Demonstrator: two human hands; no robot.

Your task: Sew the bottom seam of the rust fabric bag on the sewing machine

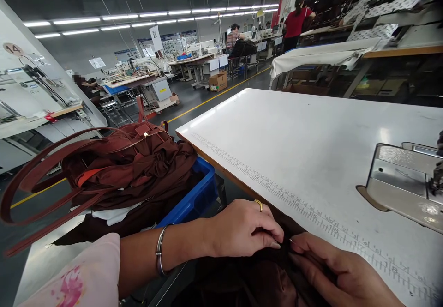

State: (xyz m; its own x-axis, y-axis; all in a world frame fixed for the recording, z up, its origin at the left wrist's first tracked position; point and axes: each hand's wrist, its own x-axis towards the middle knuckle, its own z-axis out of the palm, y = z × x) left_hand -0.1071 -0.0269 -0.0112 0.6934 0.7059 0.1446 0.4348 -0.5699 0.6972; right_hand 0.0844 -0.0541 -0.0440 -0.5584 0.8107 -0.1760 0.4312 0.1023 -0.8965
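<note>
head view: your left hand [242, 228] and right hand [341, 274] both pinch dark brown fabric [263, 279] at the sewing table's [311, 159] near edge. it hasn't reached the needle plate [401, 182]; finished-looking bags [128, 164] fill the blue bin [197, 196].

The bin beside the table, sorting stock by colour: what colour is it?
Blue bin, clearest in the head view, under the reddish-brown bags.

Both my hands meet at the table's [311, 150] near edge, left hand [242, 228] beside right hand [339, 274], on fabric [263, 279]. Ruler strip [311, 212] just behind them. Bin [197, 196] left of table, bags [131, 164] piled in it. Machine plate [404, 182] far right.
</note>
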